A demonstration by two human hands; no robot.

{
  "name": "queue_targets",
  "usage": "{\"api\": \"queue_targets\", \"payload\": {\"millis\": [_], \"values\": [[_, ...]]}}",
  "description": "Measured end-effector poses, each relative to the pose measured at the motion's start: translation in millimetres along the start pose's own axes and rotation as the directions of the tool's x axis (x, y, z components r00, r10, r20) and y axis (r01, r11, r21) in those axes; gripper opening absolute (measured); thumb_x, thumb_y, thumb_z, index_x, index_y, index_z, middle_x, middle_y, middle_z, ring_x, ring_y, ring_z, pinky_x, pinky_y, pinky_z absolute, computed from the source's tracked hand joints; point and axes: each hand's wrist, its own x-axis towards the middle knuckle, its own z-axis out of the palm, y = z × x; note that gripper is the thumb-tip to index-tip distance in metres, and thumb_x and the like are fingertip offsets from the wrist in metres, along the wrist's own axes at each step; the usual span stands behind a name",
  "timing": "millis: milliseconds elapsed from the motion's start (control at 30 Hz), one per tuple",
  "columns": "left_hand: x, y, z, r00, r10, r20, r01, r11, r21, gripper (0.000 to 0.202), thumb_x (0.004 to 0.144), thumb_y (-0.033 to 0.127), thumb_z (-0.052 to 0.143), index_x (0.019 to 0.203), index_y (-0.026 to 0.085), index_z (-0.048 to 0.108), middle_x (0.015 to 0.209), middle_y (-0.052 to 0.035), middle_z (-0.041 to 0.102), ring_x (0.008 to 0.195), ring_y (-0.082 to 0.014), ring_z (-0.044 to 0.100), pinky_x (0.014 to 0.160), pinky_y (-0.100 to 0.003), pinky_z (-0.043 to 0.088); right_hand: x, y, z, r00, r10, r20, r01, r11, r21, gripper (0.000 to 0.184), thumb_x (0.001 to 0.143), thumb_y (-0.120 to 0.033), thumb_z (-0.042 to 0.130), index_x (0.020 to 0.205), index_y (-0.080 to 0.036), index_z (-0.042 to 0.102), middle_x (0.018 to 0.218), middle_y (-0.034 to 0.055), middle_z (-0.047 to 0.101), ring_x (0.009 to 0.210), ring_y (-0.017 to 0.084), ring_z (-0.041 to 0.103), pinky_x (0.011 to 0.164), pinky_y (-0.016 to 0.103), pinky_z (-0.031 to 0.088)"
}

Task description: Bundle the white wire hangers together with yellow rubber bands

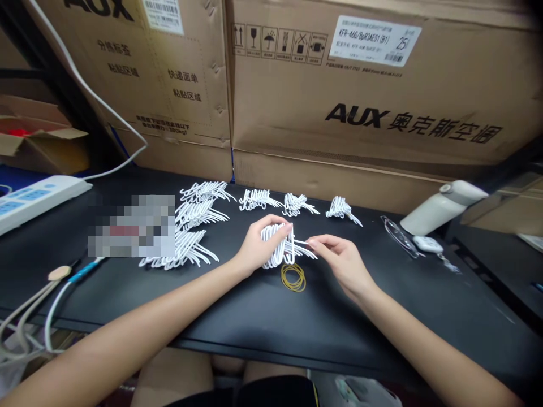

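I am watching a bundle of white hooks [278, 246] in the middle of the tabletop [254, 322], just above its dark top. The bundle lies on its side. Its long way runs from left to right, and the thin straight ends point right. The bent ends are on the left (they curl up and over like little canes).

The left hand [254, 249] is wrapped around the bent end, with the thumb on top and the fingers closed on the bundle. The right hand [341, 260] is narrow, and its thumb and fingertips pinch the thin ends that stick out to the right. So both hands hold the same bundle, one at each end.

Just below the bundle some yellow rubber bands [293, 277] lie flat on the tabletop, between the two wrists.

Farther back, more white hook bundles sit in a row [299, 204], and their thin ends point right too. A bigger heap of them [182, 252] lies to the left.

A white bottle [441, 206] lies tipped over at the far right. A white power strip [38, 198] is at the far left. Big brown cardboard boxes [382, 96] stand behind it all.
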Motion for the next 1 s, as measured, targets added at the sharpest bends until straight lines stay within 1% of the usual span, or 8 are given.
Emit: {"api": "queue_targets", "payload": {"millis": [167, 300, 400, 500, 667, 733, 867, 1000], "values": [[1, -3, -1.9, 1.000, 0.019, 0.016, -0.019, 1.000, 0.018, 0.031, 0.080, 0.045, 0.060, 0.091, 0.016, 0.062, 0.079, -0.0034, 0.068, 0.067, -0.0152, 0.062, 0.066, -0.027, 0.049, -2, 1, 3, 1.000, 0.008, 0.013, -0.008, 1.000, 0.013, 0.027, 0.071, -0.042, 0.072, 0.078, -0.016, 0.072, 0.079, 0.0066, 0.072, 0.078, 0.019, 0.065, 0.078, 0.032, 0.050], [1, -2, -1.9, 0.997, 0.073, -0.001, -0.073, 0.995, 0.063, 0.029, 0.079, 0.042, 0.061, 0.090, 0.015, 0.063, 0.084, -0.0052, 0.069, 0.076, -0.0171, 0.063, 0.072, -0.028, 0.049, -3, 1, 4, 0.999, -0.036, 0.023, 0.036, 0.999, -0.019, 0.026, 0.071, -0.041, 0.071, 0.077, -0.015, 0.071, 0.075, 0.0054, 0.070, 0.068, 0.016, 0.061, 0.067, 0.030, 0.050], [0, -2, -2.0, 0.995, 0.096, 0.000, -0.096, 0.992, 0.084, 0.029, 0.079, 0.041, 0.062, 0.092, 0.015, 0.065, 0.086, -0.0062, 0.070, 0.080, -0.0185, 0.064, 0.075, -0.029, 0.049, -3, 1, 4, 0.996, -0.069, 0.059, 0.070, 0.998, -0.005, 0.025, 0.072, -0.040, 0.071, 0.077, -0.015, 0.070, 0.082, 0.0074, 0.070, 0.070, 0.016, 0.061, 0.062, 0.029, 0.051], [0, -1, -1.8, 0.998, 0.047, 0.036, -0.048, 0.998, 0.031, 0.034, 0.078, 0.043, 0.063, 0.098, 0.016, 0.066, 0.085, -0.0064, 0.070, 0.077, -0.0184, 0.065, 0.072, -0.029, 0.051, -5, 1, 5, 0.990, -0.102, 0.095, 0.102, 0.995, 0.002, 0.022, 0.075, -0.038, 0.069, 0.077, -0.015, 0.067, 0.091, 0.0089, 0.071, 0.074, 0.016, 0.063, 0.060, 0.027, 0.051], [1, -1, -0.2, 0.997, -0.062, 0.055, 0.068, 0.992, -0.109, 0.035, 0.075, 0.044, 0.066, 0.094, 0.015, 0.065, 0.076, -0.0045, 0.069, 0.065, -0.0168, 0.064, 0.062, -0.028, 0.052, -7, 0, 5, 0.980, -0.098, 0.172, 0.102, 0.995, -0.011, 0.021, 0.082, -0.037, 0.063, 0.080, -0.016, 0.057, 0.064, 0.0015, 0.065, 0.060, 0.014, 0.064, 0.054, 0.024, 0.048], [1, 0, 0.3, 0.995, -0.083, 0.061, 0.090, 0.988, -0.127, 0.034, 0.074, 0.043, 0.067, 0.092, 0.015, 0.065, 0.074, -0.0040, 0.068, 0.063, -0.0165, 0.063, 0.059, -0.027, 0.051, -9, 1, 6, 0.971, -0.077, 0.225, 0.082, 0.997, -0.013, 0.021, 0.086, -0.038, 0.057, 0.084, -0.017, 0.053, 0.063, 0.0000, 0.064, 0.057, 0.013, 0.064, 0.053, 0.023, 0.048], [0, 0, 0.0, 0.997, -0.022, 0.075, 0.028, 0.997, -0.072, 0.030, 0.075, 0.042, 0.066, 0.089, 0.015, 0.064, 0.075, -0.0032, 0.067, 0.067, -0.0159, 0.062, 0.062, -0.025, 0.050, -13, 2, 8, 0.942, -0.028, 0.335, 0.059, 0.995, -0.081, 0.024, 0.091, -0.041, 0.047, 0.092, -0.017, 0.053, 0.073, 0.0027, 0.067, 0.055, 0.011, 0.062, 0.055, 0.024, 0.049], [-2, -1, -0.4, 0.992, 0.040, 0.124, -0.042, 0.999, 0.011, 0.028, 0.077, 0.041, 0.064, 0.086, 0.015, 0.064, 0.077, -0.0029, 0.066, 0.069, -0.0144, 0.060, 0.066, -0.024, 0.049, -16, 3, 9, 0.914, -0.065, 0.400, 0.159, 0.965, -0.208, 0.030, 0.094, -0.041, 0.040, 0.082, -0.017, 0.053, 0.069, 0.0023, 0.065, 0.053, 0.011, 0.059, 0.056, 0.023, 0.047]]}}
